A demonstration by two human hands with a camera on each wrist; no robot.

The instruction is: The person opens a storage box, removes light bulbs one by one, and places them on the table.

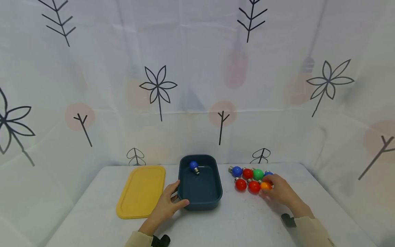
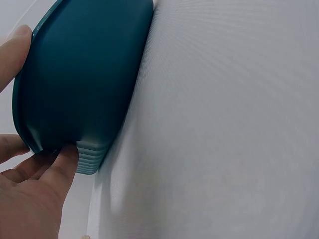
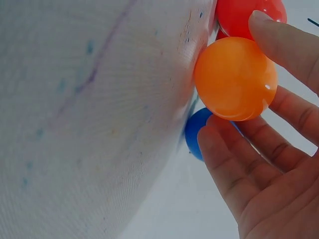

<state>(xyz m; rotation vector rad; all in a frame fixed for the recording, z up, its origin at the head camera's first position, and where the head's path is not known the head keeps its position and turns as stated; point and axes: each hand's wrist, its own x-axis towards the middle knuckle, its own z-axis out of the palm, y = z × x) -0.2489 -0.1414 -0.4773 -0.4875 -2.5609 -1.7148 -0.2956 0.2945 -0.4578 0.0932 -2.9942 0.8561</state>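
Note:
My left hand (image 1: 168,204) holds the near left corner of a dark teal plastic container (image 1: 200,206), thumb at the front rim and fingers against the left wall. In the left wrist view, curled fingers (image 2: 62,172) press the container's outer side (image 2: 89,64). Inside it lies one blue light bulb (image 1: 193,166). At the right, my right hand (image 1: 279,190) reaches round an orange light bulb (image 1: 265,185). Seen from the right wrist, spread fingers (image 3: 219,154) lie beside and behind the orange bulb (image 3: 235,79), and the thumb overlaps a red bulb (image 3: 244,15).
Red bulbs (image 1: 240,185), a green bulb (image 1: 258,174) and a blue bulb (image 1: 237,171) cluster right of the container; another blue bulb (image 1: 268,173) is partly behind my right hand. A yellow lid (image 1: 142,192) lies left. Patterned cloth (image 1: 191,85) hangs behind the white-covered table (image 1: 228,226).

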